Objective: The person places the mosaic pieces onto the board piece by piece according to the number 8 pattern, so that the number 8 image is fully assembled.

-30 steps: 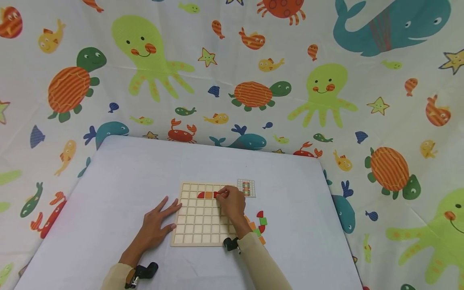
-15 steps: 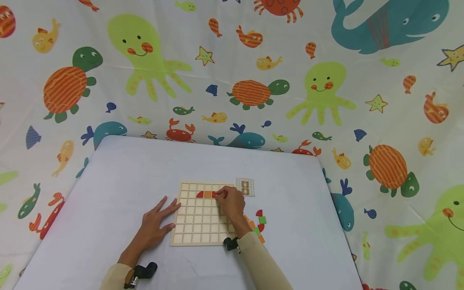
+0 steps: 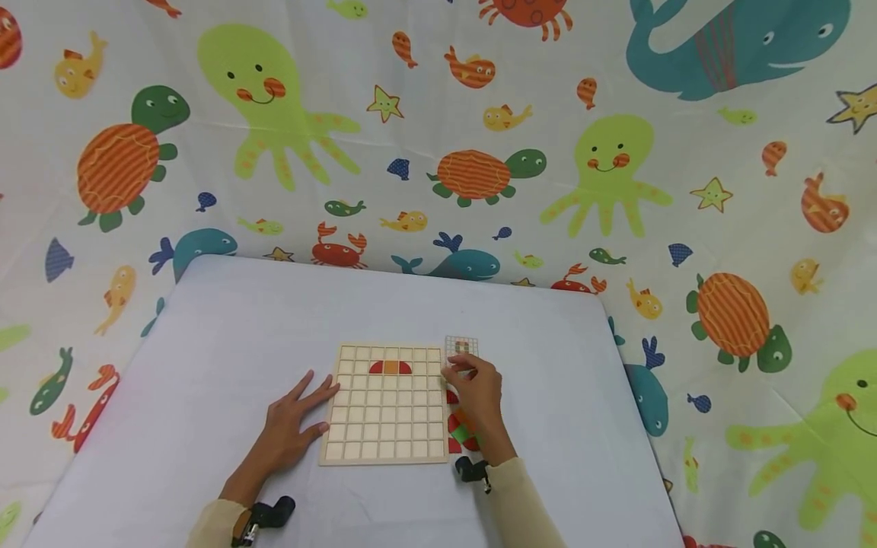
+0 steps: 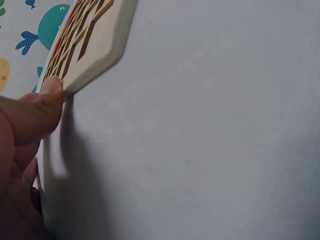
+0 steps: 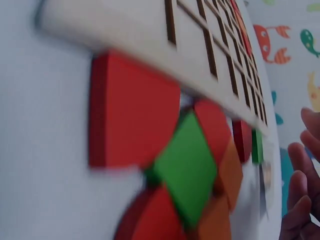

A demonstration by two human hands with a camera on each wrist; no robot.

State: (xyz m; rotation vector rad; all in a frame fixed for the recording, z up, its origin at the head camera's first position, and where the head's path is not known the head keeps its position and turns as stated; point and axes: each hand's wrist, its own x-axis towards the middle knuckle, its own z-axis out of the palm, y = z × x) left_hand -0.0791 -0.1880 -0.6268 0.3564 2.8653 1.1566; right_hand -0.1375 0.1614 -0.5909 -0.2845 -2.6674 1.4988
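Observation:
A wooden grid board [image 3: 371,431] lies on the table. In one of its far rows sit an orange square tile [image 3: 391,367] and, on either side, a red quarter-round tile [image 3: 376,368] and another red quarter-round tile [image 3: 406,368]. My left hand [image 3: 288,426] has its fingers spread, touching the board's left edge; the left wrist view shows the thumb [image 4: 52,90] against that edge. Past the board's right edge hovers my right hand [image 3: 479,392], fingers loosely bent, no tile visible in them. Below it are loose tiles, among them a green square [image 5: 186,167] and a red quarter-round [image 5: 135,110].
A small printed pattern card [image 3: 452,344] lies by the board's far right corner, partly covered by my right hand. Loose red, green and orange tiles crowd the board's right side. A cloth with sea animals [image 3: 438,91] hangs behind the white table [image 3: 288,304].
My right hand has left the red quarter-round tile in the far row and moved right, off the board, over the loose tiles. The left hand stays at the left edge.

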